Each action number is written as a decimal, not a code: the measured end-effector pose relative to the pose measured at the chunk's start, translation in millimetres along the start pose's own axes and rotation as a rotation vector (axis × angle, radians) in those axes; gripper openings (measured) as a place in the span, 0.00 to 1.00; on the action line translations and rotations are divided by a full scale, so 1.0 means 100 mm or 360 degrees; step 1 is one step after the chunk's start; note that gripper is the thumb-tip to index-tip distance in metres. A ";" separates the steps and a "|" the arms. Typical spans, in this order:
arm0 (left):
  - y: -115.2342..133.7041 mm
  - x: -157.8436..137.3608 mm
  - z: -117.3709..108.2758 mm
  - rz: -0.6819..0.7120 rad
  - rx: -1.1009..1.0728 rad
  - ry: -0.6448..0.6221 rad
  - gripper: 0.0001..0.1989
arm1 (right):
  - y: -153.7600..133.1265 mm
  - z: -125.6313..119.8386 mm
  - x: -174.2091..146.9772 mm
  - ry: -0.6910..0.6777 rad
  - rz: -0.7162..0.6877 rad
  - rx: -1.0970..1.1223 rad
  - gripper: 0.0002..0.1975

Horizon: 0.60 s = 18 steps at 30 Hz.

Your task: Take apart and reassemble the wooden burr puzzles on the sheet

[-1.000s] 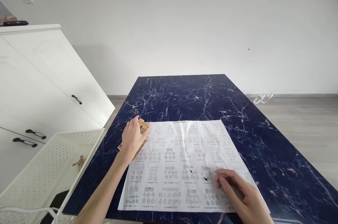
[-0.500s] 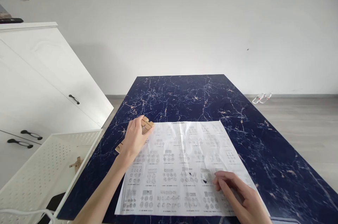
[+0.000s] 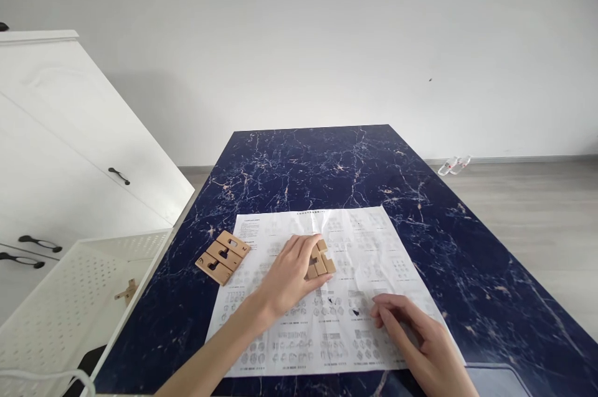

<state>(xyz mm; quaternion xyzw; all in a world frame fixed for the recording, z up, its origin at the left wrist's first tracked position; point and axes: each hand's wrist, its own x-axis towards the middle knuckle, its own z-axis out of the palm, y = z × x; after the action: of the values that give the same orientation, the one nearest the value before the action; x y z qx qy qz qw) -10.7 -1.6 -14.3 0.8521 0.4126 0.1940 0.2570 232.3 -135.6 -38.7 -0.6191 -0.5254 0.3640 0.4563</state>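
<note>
My left hand (image 3: 289,269) is closed around several notched wooden puzzle blocks (image 3: 321,260), held together in a small group over the middle of the printed sheet (image 3: 275,225). Part of the group is hidden behind the fingers. To the left, three flat wooden pieces (image 3: 223,255) with dark cut-outs and marks lie side by side, overlapping the sheet's left edge. My right hand (image 3: 415,334) rests on the sheet's lower right part. Its fingers are loosely curled, the thumb is against them, and nothing shows in its grip.
The sheet lies creased on a dark blue marbled table (image 3: 299,163). A white perforated bin (image 3: 60,303) at the left holds a wooden cross-shaped piece (image 3: 127,291). Behind it stands a white cabinet (image 3: 88,135). Clear bottles (image 3: 454,165) are on the floor at the right.
My left hand has moved right, carrying the wooden blocks from the sheet's upper left to its middle. The flat pieces it covered now show. My right hand stays in place.
</note>
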 end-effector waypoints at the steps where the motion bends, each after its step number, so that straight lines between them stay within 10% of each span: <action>1: 0.00 0.01 0.02 -0.0003 -0.0006 -0.0019 0.35 | -0.01 0.00 0.00 -0.0007 0.0006 0.0004 0.17; 18: -0.22 0.00 -0.11 0.0007 0.0054 -0.0055 0.45 | -0.05 0.03 -0.01 0.0054 0.0024 -0.0039 0.16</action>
<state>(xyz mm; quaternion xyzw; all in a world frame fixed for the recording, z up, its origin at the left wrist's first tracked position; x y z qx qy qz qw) -30.1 12.9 -18.6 0.8604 0.4096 0.1727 0.2492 227.5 -135.7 -34.9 -0.6348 -0.5172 0.3503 0.4547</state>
